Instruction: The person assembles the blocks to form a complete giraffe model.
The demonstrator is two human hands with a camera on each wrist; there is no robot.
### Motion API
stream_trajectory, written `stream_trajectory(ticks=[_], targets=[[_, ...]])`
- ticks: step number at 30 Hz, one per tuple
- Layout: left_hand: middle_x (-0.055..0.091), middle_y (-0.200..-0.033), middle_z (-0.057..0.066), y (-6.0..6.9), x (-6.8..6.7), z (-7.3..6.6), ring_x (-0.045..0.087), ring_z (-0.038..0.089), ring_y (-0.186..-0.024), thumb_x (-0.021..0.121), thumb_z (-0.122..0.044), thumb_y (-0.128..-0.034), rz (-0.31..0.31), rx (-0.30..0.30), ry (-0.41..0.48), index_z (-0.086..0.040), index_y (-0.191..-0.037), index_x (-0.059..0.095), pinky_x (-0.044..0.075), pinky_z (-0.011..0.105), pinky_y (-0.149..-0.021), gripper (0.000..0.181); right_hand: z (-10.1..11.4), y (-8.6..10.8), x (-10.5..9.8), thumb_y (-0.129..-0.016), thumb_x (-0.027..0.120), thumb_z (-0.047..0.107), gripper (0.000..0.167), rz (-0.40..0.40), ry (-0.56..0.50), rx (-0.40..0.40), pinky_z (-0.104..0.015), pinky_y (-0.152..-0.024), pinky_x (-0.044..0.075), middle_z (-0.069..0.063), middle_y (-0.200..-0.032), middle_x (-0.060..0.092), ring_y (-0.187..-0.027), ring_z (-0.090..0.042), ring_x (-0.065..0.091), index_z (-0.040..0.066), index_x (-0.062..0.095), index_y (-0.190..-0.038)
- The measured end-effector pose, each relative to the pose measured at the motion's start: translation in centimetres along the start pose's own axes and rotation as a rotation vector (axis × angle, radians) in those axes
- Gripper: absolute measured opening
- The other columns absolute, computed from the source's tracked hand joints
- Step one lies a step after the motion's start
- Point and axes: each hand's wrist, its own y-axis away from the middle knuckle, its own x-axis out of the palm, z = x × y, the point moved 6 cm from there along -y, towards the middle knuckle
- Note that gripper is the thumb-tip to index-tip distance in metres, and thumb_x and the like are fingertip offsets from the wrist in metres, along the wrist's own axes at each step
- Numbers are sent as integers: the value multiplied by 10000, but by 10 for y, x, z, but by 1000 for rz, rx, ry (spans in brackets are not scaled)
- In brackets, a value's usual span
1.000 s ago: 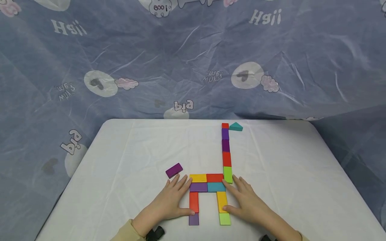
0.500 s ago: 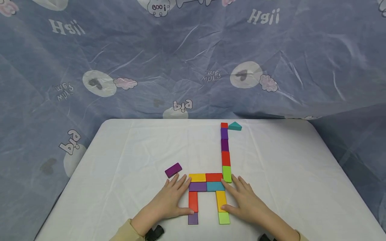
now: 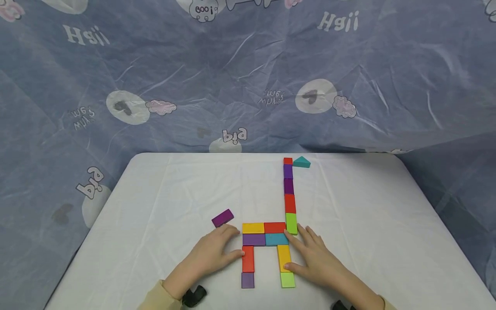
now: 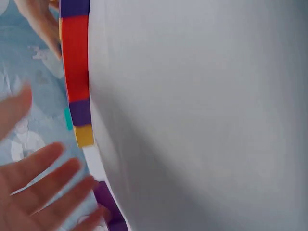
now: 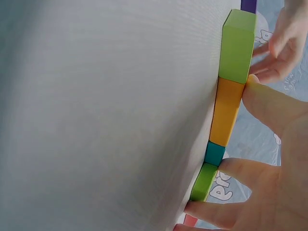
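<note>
Flat wooden blocks lie joined in a pattern on the white table. My left hand (image 3: 212,254) hovers left of it with spread, relaxed fingers, holding nothing. Its thumb is close to the red block (image 3: 248,258) of the left leg; contact is unclear. Its fingertips are near a loose purple block (image 3: 222,218). My right hand (image 3: 315,258) rests against the right side, fingers extended. In the right wrist view, its thumb touches the orange-yellow block (image 5: 227,110), and other fingers touch the teal block (image 5: 215,153) and the green block (image 5: 204,183).
Above the body, a column of blocks runs up from a green block (image 3: 291,224) to a small red block (image 3: 288,160) by the far edge. A teal triangle (image 3: 302,162) lies beside its top. A patterned blue-grey cloth (image 3: 248,64) hangs behind the white table (image 3: 360,206).
My left hand has drawn back to the left, off the pattern, and its thumb has shifted up from the lower leg. My right hand and the blocks stay in place.
</note>
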Motion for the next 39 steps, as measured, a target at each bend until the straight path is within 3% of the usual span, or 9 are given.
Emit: stream_trajectory(ticks=[2,4,6,8,15,23,39], targets=[[650,-1089,1,-2,-11,3,626,146,-962,758,-346,-854,-130,1,-8,-122,-1103,652,556,343,-835,352,0,0,0,-731,769,578,874,6,-6,6,-712,-1081,281,-217,-1552,335,-1411,-479,288,220,473,-1472],[634,-985,-8,-4,-21,8,592,128,-849,794,-253,-826,-246,-8,-25,-124,-996,651,545,318,-758,258,-1,-1,1,-734,769,576,871,10,-9,13,-706,-1091,274,-214,-1556,330,-1419,-476,278,225,470,-1474],[634,-972,7,-6,-27,16,574,138,-835,812,-213,-806,-316,-42,-60,-114,-985,656,539,313,-737,257,-1,-2,2,-733,768,579,873,12,-11,18,-704,-1095,270,-211,-1558,328,-1421,-474,274,229,469,-1475],[640,-1006,38,-8,-30,24,586,176,-860,824,-203,-794,-343,-83,-80,-90,-1021,673,545,336,-739,295,-2,-2,3,-731,769,581,875,16,-15,22,-703,-1097,267,-210,-1559,327,-1422,-474,273,231,468,-1475],[665,-1097,90,-15,-23,46,639,237,-952,821,-241,-803,-259,-198,-89,-61,-1183,684,566,384,-803,442,-2,1,3,-736,770,572,866,13,-21,18,-703,-1090,279,-215,-1556,331,-1419,-479,276,226,472,-1473],[675,-919,53,-18,-20,50,575,126,-763,826,-196,-794,-209,-240,-54,-52,-1055,726,528,308,-707,314,-1,0,1,-740,766,576,864,4,-12,3,-709,-1087,276,-218,-1555,330,-1417,-483,277,223,473,-1472],[642,-858,-20,-13,-13,34,526,75,-720,819,-179,-772,-88,-165,-16,-99,-1029,736,501,251,-678,281,-1,0,1,-741,761,579,862,-7,6,-14,-710,-1074,295,-224,-1552,335,-1409,-485,294,211,479,-1468]])
